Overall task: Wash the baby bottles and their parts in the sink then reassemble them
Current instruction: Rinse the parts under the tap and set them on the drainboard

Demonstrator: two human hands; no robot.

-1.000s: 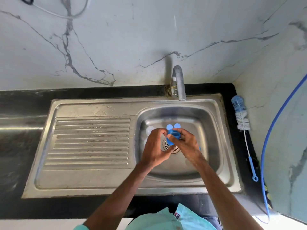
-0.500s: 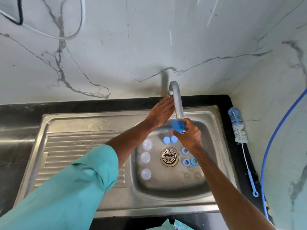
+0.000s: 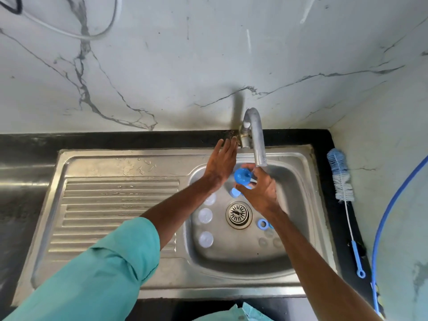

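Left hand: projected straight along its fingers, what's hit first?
Most likely the tap base at the sink's back rim: the open left hand points at it, fingertips close beside. Depth unclear, so contact can't be judged. The blue bottle part in the right hand lies off that line.

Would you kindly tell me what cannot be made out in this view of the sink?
In the head view:
- Whether water leaves the tap: any stream is too faint.
- Whether the left hand touches the tap's base: its fingertips end beside it.
- How many blue rings there are: the right arm covers some.
- The blue cap's full shape: the right hand grips round it.
- The clear pieces front right in the basin: too faint to identify.
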